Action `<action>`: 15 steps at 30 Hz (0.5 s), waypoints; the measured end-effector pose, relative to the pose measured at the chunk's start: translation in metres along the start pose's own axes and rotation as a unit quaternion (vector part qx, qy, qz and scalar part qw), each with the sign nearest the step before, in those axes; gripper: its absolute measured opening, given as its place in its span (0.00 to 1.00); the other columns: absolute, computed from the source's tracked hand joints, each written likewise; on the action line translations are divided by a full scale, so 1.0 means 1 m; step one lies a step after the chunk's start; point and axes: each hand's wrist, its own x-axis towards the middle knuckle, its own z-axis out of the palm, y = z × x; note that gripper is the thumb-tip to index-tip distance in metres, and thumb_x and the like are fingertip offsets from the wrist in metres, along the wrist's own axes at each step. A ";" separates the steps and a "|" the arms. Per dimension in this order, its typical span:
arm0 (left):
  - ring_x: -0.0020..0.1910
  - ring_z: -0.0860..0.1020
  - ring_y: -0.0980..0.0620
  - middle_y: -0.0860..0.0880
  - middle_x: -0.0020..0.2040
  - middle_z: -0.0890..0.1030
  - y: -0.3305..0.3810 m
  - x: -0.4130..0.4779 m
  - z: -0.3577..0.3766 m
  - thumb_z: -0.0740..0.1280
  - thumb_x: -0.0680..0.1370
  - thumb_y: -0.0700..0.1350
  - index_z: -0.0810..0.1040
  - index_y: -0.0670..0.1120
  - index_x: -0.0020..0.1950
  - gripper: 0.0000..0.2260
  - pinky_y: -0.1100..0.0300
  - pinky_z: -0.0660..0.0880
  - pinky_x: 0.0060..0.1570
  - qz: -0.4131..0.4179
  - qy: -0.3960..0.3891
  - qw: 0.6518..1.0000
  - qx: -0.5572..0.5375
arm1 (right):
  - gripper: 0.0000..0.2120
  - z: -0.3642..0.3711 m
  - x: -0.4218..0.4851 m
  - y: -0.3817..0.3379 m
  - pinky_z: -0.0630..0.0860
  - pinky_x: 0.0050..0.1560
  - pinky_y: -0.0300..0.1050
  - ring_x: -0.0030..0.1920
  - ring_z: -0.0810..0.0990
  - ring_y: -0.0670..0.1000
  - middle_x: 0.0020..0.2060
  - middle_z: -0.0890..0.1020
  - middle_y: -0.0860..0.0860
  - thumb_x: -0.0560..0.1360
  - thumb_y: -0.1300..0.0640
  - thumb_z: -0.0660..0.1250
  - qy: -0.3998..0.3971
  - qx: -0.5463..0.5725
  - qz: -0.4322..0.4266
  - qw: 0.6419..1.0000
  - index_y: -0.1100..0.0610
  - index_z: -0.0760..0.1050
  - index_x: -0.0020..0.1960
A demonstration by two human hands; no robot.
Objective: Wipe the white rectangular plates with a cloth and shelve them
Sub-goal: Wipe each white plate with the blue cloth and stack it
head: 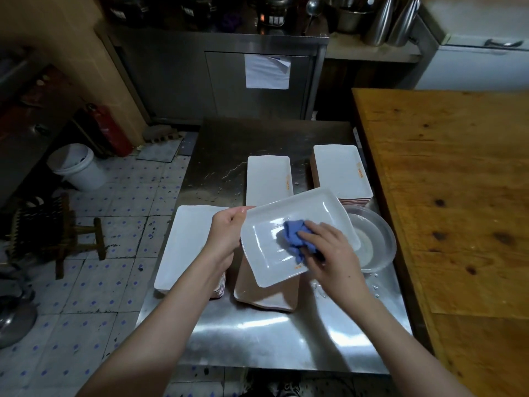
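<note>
Steel table (pixel 257 339) lying under left hand (pixel 226 233) and right hand (pixel 332 253), light glinting off it. Wooden counter (pixel 443 196) running right of right hand. Tiled floor (pixel 114 282) spreading left of left hand, white bucket (pixel 80 170) and stool (pixel 98 239) standing there. Steel cabinet (pixel 171 81) standing beyond both, paper (pixel 267 71) hanging on door.

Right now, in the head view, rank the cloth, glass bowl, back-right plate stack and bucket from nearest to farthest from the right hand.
1. cloth: gripped by the right hand, on the tilted plate.
2. glass bowl: just right of that hand.
3. plate stack: back right, beyond the bowl.
4. bucket: on the floor, far left.
</note>
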 end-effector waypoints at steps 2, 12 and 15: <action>0.42 0.84 0.49 0.48 0.40 0.86 0.002 -0.001 -0.001 0.60 0.82 0.42 0.86 0.55 0.39 0.19 0.52 0.79 0.47 0.004 -0.006 1.000 0.003 | 0.18 -0.013 0.004 0.018 0.75 0.50 0.59 0.52 0.77 0.65 0.58 0.79 0.56 0.63 0.67 0.77 0.038 -0.060 0.038 0.997 0.60 0.81 0.52; 0.46 0.81 0.44 0.44 0.44 0.85 0.009 -0.011 0.003 0.61 0.82 0.44 0.83 0.49 0.45 0.12 0.46 0.76 0.48 0.005 0.004 1.000 -0.014 | 0.14 -0.001 -0.004 -0.026 0.74 0.50 0.53 0.55 0.72 0.63 0.61 0.76 0.59 0.70 0.63 0.72 0.067 -0.016 0.083 0.994 0.60 0.80 0.55; 0.50 0.81 0.41 0.40 0.48 0.83 0.010 -0.015 0.008 0.60 0.83 0.42 0.82 0.47 0.46 0.12 0.42 0.76 0.55 -0.002 0.004 1.000 -0.020 | 0.11 0.013 -0.016 -0.051 0.65 0.59 0.44 0.58 0.70 0.59 0.64 0.74 0.55 0.76 0.55 0.64 0.014 0.058 0.053 0.997 0.57 0.82 0.52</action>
